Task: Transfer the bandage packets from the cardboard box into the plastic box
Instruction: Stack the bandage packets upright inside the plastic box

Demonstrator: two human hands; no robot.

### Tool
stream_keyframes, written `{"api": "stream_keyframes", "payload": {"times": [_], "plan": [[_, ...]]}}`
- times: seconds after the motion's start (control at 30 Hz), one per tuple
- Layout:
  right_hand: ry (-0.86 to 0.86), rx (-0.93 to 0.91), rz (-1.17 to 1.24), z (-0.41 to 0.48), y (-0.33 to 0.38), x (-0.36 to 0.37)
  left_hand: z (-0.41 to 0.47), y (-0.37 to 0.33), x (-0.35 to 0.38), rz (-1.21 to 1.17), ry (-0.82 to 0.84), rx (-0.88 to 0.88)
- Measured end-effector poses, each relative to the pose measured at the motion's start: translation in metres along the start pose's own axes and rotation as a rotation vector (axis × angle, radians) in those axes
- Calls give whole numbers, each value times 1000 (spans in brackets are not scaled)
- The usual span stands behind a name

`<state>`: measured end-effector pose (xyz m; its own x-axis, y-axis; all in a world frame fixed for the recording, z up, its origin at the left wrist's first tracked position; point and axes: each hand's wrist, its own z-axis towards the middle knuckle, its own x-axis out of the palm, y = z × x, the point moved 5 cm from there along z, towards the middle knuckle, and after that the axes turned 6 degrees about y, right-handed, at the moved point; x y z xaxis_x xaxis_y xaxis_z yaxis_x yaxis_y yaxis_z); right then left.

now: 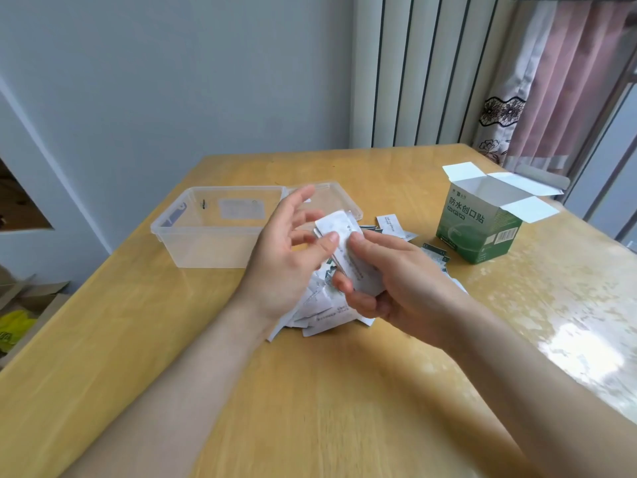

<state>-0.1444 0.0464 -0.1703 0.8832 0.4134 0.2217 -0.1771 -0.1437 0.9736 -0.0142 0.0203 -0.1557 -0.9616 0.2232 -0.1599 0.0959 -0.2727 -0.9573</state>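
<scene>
Right hand (389,288) gripping bandage packets (344,250), white, stacked

Left forearm (193,374) and right forearm (534,384) were bare along their whole visible length, from wrist to frame edge. Left hand (282,260) and right hand (400,284) were bare as well. The fingers (300,199) were slender and smooth-jointed. Nails were cut short and rounded, seen best on the left thumb (333,237); the right thumb (355,238) was less clear. The wrists were narrow against the forearms, which looked broad near the bottom edge under the wide lens. The lower stretches of both forearms were soft with blur, so surface detail was unreadable there.
</scene>
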Motion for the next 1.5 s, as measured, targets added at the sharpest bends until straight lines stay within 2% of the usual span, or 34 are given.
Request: {"api": "stream_keyframes", "payload": {"times": [0.1, 0.2, 0.3, 0.37, 0.47, 0.57, 0.67, 0.83, 0.93, 1.1, 1.3, 1.5], "plan": [[113, 57, -142, -5, 4, 3, 2, -4, -7, -61, 126, -22], [118, 57, -160, -6, 7, 1, 1, -3, -9, 3, 120, 4], [25, 15, -64, 0, 8, -11, 1, 0, -12, -114, 95, -31], [12, -4, 24, 3, 9, -13, 1, -2, -10, -219, 188, 4], [100, 18, 211, 6, 6, -3, -1, -8, -4, -198, 346, 126], [139, 39, 289, 7, 3, 5, -1, -13, -5, -222, 254, 162], [114, 44, 246, 4, 0, 4, -1, -12, -12, -246, 119, 96], [209, 27, -226, 1, 2, 6, -2, -15, -6, -110, 126, 0], [169, 0, -322, 2, 2, 5, -5, -16, 1, -50, 165, -40], [105, 4, -99, 3, 0, 0, -1, -16, -2, 122, 136, 13], [67, 0, 159, 4, 0, -4, -10, -20, 4, 436, 417, 165], [120, 33, 148, 2, -2, 1, -15, -23, 11, 440, 343, 201]]}}
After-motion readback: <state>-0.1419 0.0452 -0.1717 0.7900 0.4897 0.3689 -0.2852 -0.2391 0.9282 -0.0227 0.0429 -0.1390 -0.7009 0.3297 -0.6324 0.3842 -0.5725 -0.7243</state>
